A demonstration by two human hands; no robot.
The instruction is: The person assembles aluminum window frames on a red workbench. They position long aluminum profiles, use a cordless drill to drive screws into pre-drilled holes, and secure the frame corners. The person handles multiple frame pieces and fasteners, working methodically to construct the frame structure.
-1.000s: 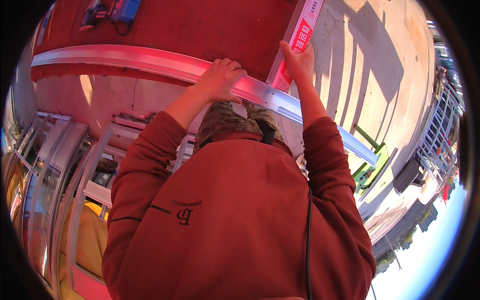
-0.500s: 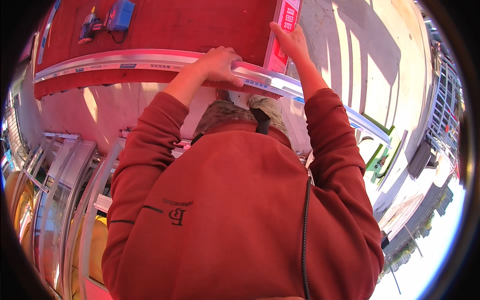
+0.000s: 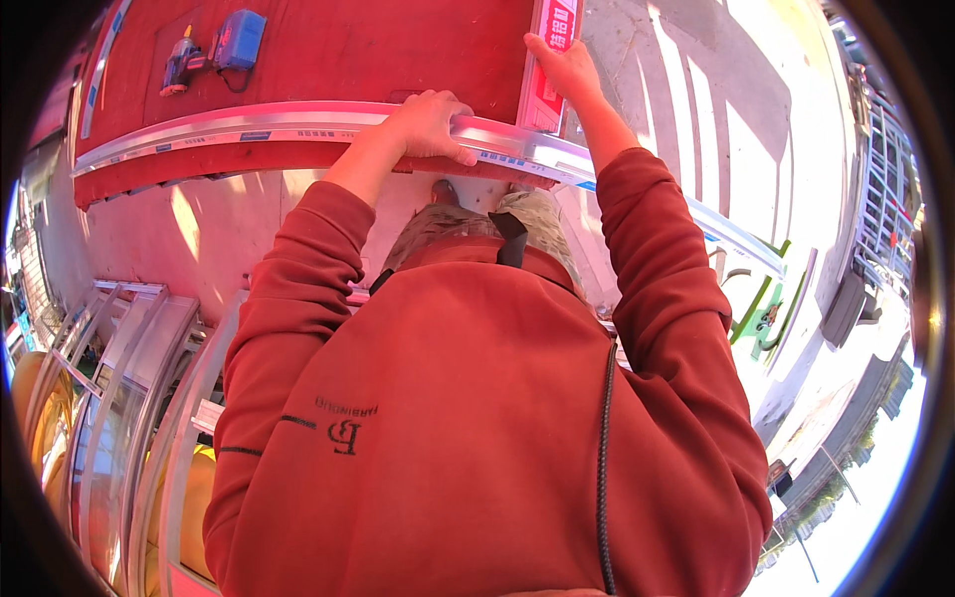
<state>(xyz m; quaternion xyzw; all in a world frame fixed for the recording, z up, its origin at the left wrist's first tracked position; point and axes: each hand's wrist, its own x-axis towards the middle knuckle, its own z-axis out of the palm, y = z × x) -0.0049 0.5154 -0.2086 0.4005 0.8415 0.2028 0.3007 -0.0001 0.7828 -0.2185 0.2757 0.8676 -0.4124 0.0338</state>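
A long silvery aluminium profile (image 3: 249, 124) with a strip of printed film lies along the near edge of the red-topped table and sticks out past its right end. My left hand (image 3: 431, 126) is closed over this profile, thumb on the near side and fingers on the far side. My right hand (image 3: 567, 70) grips the side of a second profile covered in pink-red film (image 3: 544, 99). That piece runs away from me along the table's right edge, and its near end meets the long one, roughly at a right angle. The far end is out of view.
On the red table (image 3: 338, 60) lie a cordless drill (image 3: 181, 65) and a blue box-shaped thing (image 3: 240, 40). Metal frames (image 3: 129, 348) stand at the lower left. A green object (image 3: 766, 308) is near the long profile's right end. A metal rack (image 3: 880, 179) stands far right.
My right hand and the pink-filmed profile have shifted slightly left. My left hand keeps its hold on the long profile. The whole view has shifted a little.
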